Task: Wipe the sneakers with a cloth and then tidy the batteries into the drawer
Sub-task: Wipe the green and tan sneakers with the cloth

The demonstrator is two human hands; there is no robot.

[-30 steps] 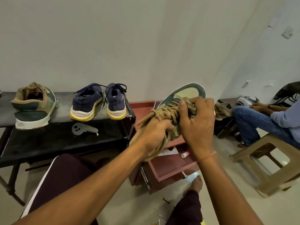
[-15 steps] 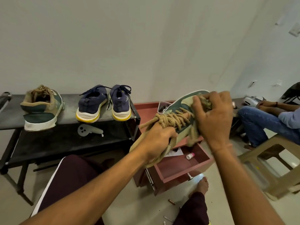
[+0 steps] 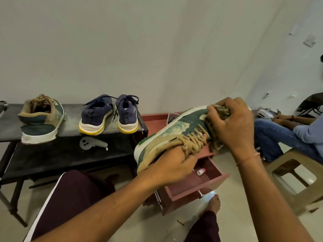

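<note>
While the green and tan sneaker (image 3: 174, 135) is held tilted above the open drawer (image 3: 192, 191), its collar is gripped by the left hand (image 3: 171, 165), fingers curled round it. A bunched cloth (image 3: 221, 110) is clutched in the right hand (image 3: 232, 126) and pressed against the toe. A battery (image 3: 180, 222) is seen on the floor near the drawer. The matching sneaker (image 3: 41, 119) and a blue pair (image 3: 108, 114) are set on the black rack (image 3: 70, 127).

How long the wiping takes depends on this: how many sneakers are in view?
4. One green-and-tan sneaker lies left on the rack top; the left navy sneaker and right navy sneaker stand beside it; the held sneaker is in the left hand. Others may be hidden.
</note>
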